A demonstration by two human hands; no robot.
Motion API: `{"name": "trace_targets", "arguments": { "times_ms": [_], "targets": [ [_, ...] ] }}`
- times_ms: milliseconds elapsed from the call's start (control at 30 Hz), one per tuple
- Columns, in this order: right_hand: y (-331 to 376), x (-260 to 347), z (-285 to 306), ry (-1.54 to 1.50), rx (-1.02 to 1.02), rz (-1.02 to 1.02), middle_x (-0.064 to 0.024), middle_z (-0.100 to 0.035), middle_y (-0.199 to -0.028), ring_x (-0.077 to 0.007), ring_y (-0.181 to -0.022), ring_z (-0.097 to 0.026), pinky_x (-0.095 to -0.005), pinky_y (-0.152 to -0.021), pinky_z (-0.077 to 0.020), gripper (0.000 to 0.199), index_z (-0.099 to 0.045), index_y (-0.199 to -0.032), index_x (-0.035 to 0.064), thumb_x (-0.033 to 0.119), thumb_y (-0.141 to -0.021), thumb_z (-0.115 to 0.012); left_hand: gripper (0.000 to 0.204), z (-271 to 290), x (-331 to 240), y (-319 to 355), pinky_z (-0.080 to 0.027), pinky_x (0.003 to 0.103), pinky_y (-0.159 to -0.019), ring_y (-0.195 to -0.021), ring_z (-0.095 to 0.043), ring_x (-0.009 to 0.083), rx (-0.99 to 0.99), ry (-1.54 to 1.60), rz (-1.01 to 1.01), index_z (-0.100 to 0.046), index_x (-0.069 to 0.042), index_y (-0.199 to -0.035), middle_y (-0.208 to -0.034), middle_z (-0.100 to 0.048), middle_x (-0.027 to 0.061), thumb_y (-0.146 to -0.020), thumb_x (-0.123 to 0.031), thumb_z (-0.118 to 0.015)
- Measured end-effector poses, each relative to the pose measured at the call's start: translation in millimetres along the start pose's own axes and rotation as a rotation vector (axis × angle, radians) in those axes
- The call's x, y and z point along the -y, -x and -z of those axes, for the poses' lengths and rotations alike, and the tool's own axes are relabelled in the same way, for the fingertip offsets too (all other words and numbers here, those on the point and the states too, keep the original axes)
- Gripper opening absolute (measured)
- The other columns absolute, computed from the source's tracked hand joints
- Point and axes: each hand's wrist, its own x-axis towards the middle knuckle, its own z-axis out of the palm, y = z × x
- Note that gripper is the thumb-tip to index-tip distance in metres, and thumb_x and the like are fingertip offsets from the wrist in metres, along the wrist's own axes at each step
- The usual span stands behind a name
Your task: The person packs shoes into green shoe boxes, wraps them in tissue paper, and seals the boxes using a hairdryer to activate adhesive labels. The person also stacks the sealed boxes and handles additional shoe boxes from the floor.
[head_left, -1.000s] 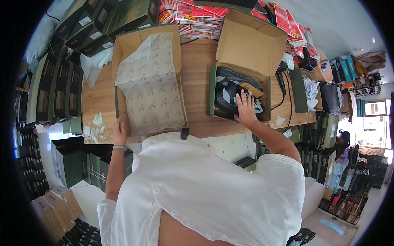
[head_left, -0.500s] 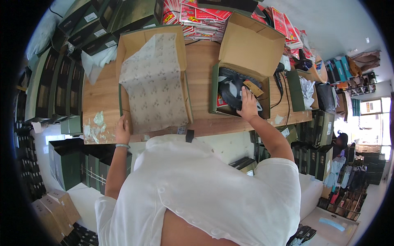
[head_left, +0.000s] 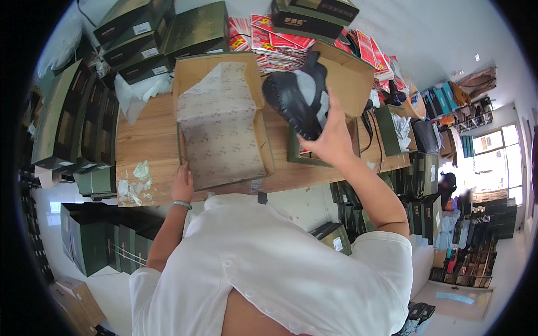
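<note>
My right hand [head_left: 332, 139] grips a black and grey shoe [head_left: 305, 89], lifted above the right shoe box [head_left: 308, 159]. That box's brown lid [head_left: 354, 78] stands open behind, and the shoe and hand hide most of its inside. My left hand [head_left: 182, 185] is closed on the near left edge of another open shoe box [head_left: 268, 151]. Patterned tissue paper [head_left: 221, 143] lines this left box and runs up over its raised lid.
Stacked green shoe boxes [head_left: 137, 47] stand at the back left, more [head_left: 61, 120] along the left side. Red printed packets [head_left: 280, 36] pile up behind the wooden table [head_left: 143, 123]. Cables [head_left: 380, 140] and a box of crumpled paper [head_left: 400, 130] lie at the right.
My right hand has taken the black and grey shoe out of the right box and raised it toward the left. My left hand stays at the left box's edge.
</note>
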Motion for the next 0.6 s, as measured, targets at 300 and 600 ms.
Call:
{"name": "trace_targets", "arguments": {
  "times_ms": [300, 600],
  "targets": [
    [-32.5, 82.0, -62.6, -0.164, 0.373, 0.122, -0.0270, -0.040, -0.137, -0.0425, -0.119, -0.045, -0.0432, -0.103, -0.0381, 0.113, -0.015, -0.148, 0.0042, 0.025, -0.059, -0.082, 0.059, 5.4, -11.4, 7.5, -0.048, 0.047, -0.089, -0.108, -0.057, 0.0416, -0.136, 0.055, 0.087, -0.022, -0.014, -0.148, -0.127, -0.056, 0.0206, -0.096, -0.028, -0.046],
    [-22.7, 92.9, -193.2, -0.073, 0.827, 0.327, -0.0245, -0.042, -0.138, -0.0461, -0.115, -0.047, -0.0449, -0.102, -0.0395, 0.117, -0.011, -0.150, 0.0088, 0.030, -0.059, -0.082, 0.068, 6.9, -20.6, 15.9, -0.050, 0.044, -0.084, -0.097, -0.065, 0.0364, -0.242, 0.267, 0.240, -0.011, -0.010, -0.151, -0.120, -0.062, 0.0197, -0.098, -0.035, -0.045]
  ]
}}
